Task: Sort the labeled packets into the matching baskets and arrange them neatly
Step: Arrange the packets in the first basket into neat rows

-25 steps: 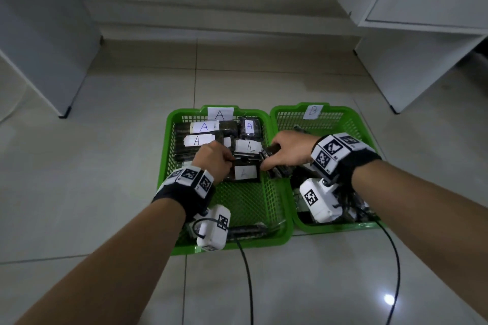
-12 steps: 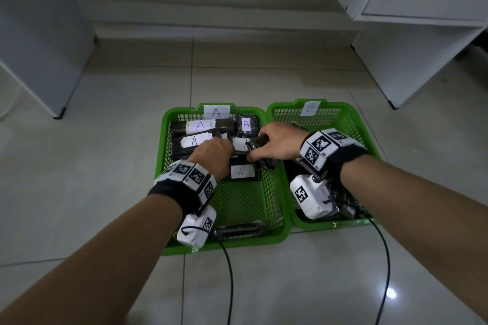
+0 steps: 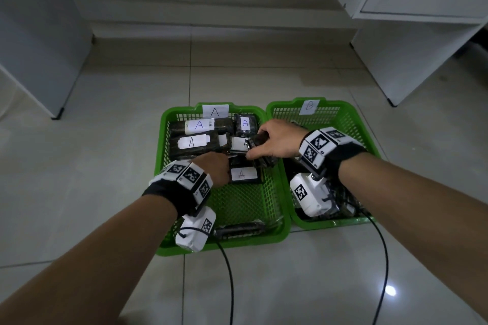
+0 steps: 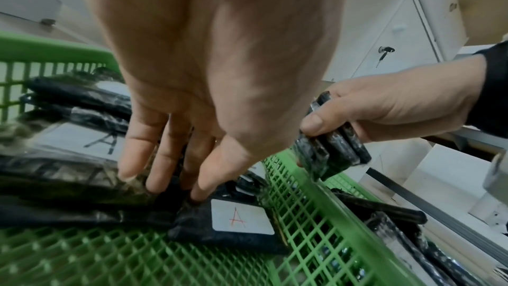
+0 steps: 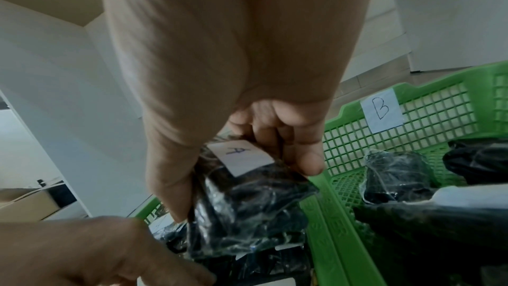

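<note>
Two green baskets sit side by side on the floor: basket A (image 3: pixel 163 140) on the left, basket B (image 3: pixel 351 119) on the right. Several black packets with white "A" labels (image 3: pixel 194 141) lie in basket A. My right hand (image 3: pixel 274 141) grips a small stack of black packets (image 4: pixel 329 156) on edge above the rims between the two baskets; the top one shows an "A" label (image 5: pixel 241 156). My left hand (image 3: pixel 215 166) reaches into basket A, its straight fingertips (image 4: pixel 200 193) pressing on the packets beside a packet with a red "A" (image 4: pixel 241 219).
Dark packets (image 5: pixel 393 177) lie in basket B, with a "B" tag (image 3: pixel 309 106) on its far wall. A lone packet (image 3: pixel 240 228) lies at basket A's near end. White cabinets (image 3: pixel 422 34) stand at right, a grey unit (image 3: pixel 34 34) at left. Cables (image 3: pixel 229 285) trail over the tiles.
Both hands have shifted a little toward the far end of basket A. My right hand still holds its stack of packets, while my left stays low on the packets.
</note>
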A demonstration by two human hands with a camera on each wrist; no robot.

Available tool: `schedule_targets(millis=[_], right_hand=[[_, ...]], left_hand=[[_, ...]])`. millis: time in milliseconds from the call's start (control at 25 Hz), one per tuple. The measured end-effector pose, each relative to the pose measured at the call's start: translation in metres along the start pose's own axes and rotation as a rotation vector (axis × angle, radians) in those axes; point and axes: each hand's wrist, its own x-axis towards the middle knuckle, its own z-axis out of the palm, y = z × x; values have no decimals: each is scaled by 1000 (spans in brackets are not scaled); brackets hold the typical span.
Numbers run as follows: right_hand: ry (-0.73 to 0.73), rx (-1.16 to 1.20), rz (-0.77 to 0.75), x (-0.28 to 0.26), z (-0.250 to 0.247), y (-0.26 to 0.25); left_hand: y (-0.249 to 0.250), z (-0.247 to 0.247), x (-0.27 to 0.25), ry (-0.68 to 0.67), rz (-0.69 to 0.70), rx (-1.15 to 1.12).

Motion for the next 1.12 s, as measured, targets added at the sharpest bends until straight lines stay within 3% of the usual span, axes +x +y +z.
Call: schedule_targets(millis=[80, 240, 320, 480, 680, 1120], right_hand=[[50, -18, -20, -1, -1, -2], [75, -205, -122, 2, 9, -19], [34, -362, -195, 5, 23, -34], [-15, -678, -292, 15, 52, -55], [-109, -849, -252, 21, 66, -55], [76, -569, -278, 11, 50, -42]], left_hand=[[-3, -4, -4, 52, 15, -70], [-25, -29, -18, 452, -12, -110], [-44, -36, -21, 540, -53, -24], [-70, -29, -11, 371, -108, 58], [-76, -20, -10, 441, -86, -30], [-73, -20, -10, 422, -103, -65]])
